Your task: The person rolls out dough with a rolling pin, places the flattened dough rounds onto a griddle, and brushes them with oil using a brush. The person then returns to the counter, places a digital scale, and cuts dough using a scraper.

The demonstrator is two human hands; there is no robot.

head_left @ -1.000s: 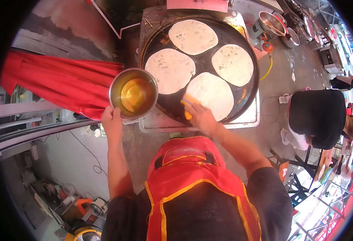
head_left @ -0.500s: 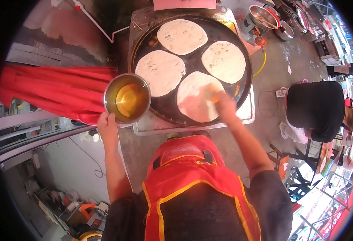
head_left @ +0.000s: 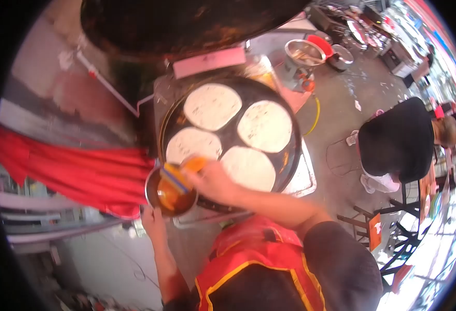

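Observation:
My left hand [head_left: 153, 220] grips the near rim of a metal bowl [head_left: 190, 206] that holds yellow-brown liquid. A brush [head_left: 175, 177] with a yellow handle is in my right hand [head_left: 209, 179], its head over the bowl. Right of the bowl lies a round black griddle [head_left: 233, 136] bearing several flat dough rounds. One dough round [head_left: 213, 106] is at the back left, another [head_left: 265, 126] at the back right. My right hand partly covers the front-left round [head_left: 191, 142] and borders the front-right one [head_left: 248, 168].
A large dark round lid [head_left: 186, 26] hangs beyond the griddle. Red cloth [head_left: 77, 168] drapes at the left. A metal bowl [head_left: 304, 53] and a yellow hose [head_left: 316, 116] are at the back right. A person in black [head_left: 398, 140] bends over at the right.
My right hand has moved left with the brush, from the front-right dough round to the bowl. The view has shifted, showing the dark lid at the top.

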